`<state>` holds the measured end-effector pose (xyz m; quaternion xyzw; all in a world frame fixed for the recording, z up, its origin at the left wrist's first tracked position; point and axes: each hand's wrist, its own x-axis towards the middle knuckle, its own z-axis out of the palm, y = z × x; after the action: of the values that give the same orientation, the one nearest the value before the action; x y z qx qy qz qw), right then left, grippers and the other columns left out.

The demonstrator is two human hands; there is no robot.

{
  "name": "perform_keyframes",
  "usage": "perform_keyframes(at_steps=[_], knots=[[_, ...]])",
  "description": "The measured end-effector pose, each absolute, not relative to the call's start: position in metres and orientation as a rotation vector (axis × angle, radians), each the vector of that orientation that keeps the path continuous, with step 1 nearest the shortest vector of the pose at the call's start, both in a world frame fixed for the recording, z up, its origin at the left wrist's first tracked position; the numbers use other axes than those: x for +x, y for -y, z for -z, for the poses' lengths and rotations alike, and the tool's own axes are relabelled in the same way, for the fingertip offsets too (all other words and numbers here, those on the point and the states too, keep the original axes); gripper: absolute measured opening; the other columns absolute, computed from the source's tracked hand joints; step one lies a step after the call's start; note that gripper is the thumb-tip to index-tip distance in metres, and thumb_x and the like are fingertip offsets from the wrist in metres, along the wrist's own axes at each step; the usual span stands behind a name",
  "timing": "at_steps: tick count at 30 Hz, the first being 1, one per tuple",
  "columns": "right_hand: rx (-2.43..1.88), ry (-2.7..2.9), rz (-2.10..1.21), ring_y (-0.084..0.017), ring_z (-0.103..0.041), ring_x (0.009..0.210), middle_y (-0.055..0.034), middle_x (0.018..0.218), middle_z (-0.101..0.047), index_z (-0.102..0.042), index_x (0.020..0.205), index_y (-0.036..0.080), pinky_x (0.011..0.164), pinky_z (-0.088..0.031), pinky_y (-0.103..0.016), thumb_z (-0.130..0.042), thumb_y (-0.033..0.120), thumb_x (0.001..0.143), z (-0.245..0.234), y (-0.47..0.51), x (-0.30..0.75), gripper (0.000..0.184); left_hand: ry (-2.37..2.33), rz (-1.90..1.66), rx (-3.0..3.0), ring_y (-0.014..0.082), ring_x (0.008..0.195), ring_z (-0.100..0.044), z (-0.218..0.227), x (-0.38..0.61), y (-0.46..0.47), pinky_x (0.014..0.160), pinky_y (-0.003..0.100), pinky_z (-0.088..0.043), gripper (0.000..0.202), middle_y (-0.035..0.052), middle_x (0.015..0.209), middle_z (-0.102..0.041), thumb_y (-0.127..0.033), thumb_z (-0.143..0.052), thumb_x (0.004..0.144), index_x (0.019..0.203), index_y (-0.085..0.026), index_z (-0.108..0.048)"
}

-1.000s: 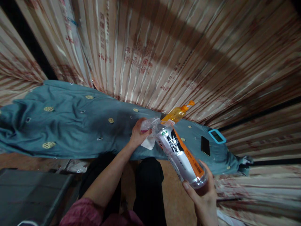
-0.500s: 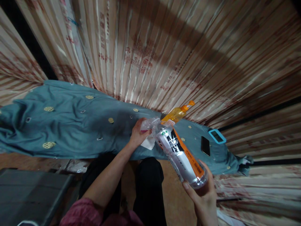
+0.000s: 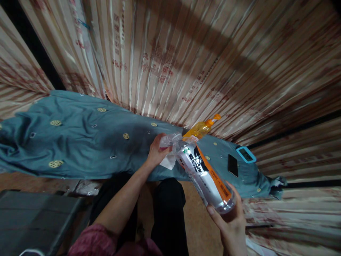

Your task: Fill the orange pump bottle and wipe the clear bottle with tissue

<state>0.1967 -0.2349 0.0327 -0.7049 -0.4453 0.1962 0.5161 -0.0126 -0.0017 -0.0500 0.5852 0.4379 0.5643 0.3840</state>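
My right hand (image 3: 231,222) is closed round the base of a large clear drink bottle (image 3: 204,174) with a silver, orange and black label. The bottle is tilted, its neck pointing up and left in the view. My left hand (image 3: 156,151) is closed on a small clear plastic container (image 3: 169,140) right at the bottle's neck; its exact kind is unclear. The two appear to touch there. A white piece of paper (image 3: 168,162) shows just below my left fingers. Behind the bottle's neck is an orange pump bottle (image 3: 198,131), its lower part hidden.
A teal patterned cloth (image 3: 80,142) covers the long narrow surface. On its right part lie a black phone (image 3: 232,165) and a blue-framed digital timer (image 3: 246,154). A printed curtain (image 3: 160,53) hangs behind. A grey box (image 3: 34,220) stands at lower left.
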Motion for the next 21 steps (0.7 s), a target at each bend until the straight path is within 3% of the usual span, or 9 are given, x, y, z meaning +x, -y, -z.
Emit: perform_keyframes(at_steps=[6,10,21], knots=[[-1.695,1.06,-0.439,-0.031,-0.063,0.124,-0.0117,0.142,-0.06,-0.055,0.14,0.023,0.1,-0.052,-0.04,-0.093,0.044,0.062,-0.033,0.234,0.194,0.09,-1.117,-1.435,1.489,0.0312,0.114,-0.07,0.049,-0.013,0.002,0.102,0.046,-0.056,0.058,0.0125,0.121,-0.072,-0.042,-0.082,0.073,0.121,-0.017,-0.061],[-1.706,1.077,-0.446,-0.031,-0.064,0.12,-0.0125,0.139,-0.061,-0.053,0.14,0.022,0.094,-0.055,-0.039,-0.093,0.045,0.061,-0.037,0.232,0.189,0.091,-1.119,-1.415,1.491,0.0308,0.116,-0.069,0.048,-0.014,0.003,0.105,0.047,-0.054,0.056,0.0118,0.122,-0.072,-0.042,-0.081,0.074,0.121,-0.018,-0.061],[-1.712,1.065,-0.476,-0.032,-0.063,0.124,-0.0131,0.141,-0.061,-0.05,0.144,0.023,0.098,-0.053,-0.041,-0.092,0.046,0.063,-0.035,0.233,0.192,0.094,-1.14,-1.41,1.492,0.03,0.112,-0.07,0.046,-0.014,0.003,0.101,0.045,-0.056,0.056,0.0107,0.119,-0.072,-0.042,-0.081,0.073,0.12,-0.019,-0.062]])
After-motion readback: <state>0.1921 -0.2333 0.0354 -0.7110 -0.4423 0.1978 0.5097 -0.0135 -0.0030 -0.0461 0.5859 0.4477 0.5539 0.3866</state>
